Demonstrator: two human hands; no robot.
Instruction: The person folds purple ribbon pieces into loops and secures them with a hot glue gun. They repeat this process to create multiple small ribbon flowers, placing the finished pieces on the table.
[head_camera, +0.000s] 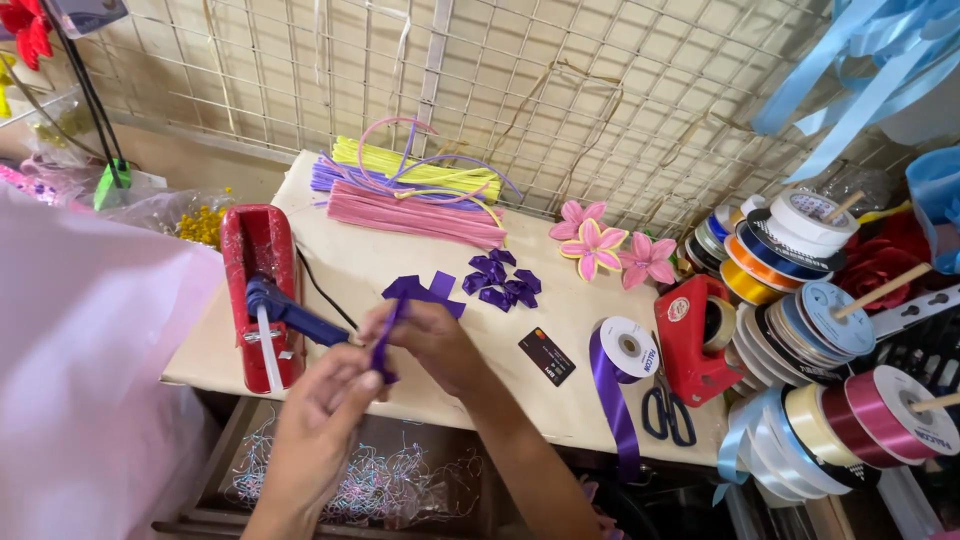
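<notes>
Left hand: the left hand (325, 400) pinches the lower end of a purple ribbon strip (385, 340), thumb and fingers closed on it.
Right hand: the right hand (430, 340) has its fingers closed around the upper part of the same strip, just above the other grip.
Ribbon strip: held upright between both hands, above the near edge of the table (350, 260).
Left of the grip: a blue glue gun (290, 315) lies in a red tray (255, 290).
Beyond the grip: cut purple ribbon pieces (500, 280), then pink, purple and yellow pipe cleaners (415, 195).
Right of the grip: a black card (546, 356), a purple ribbon roll (625, 350), scissors (667, 412), and a red tape dispenser (695, 340).
</notes>
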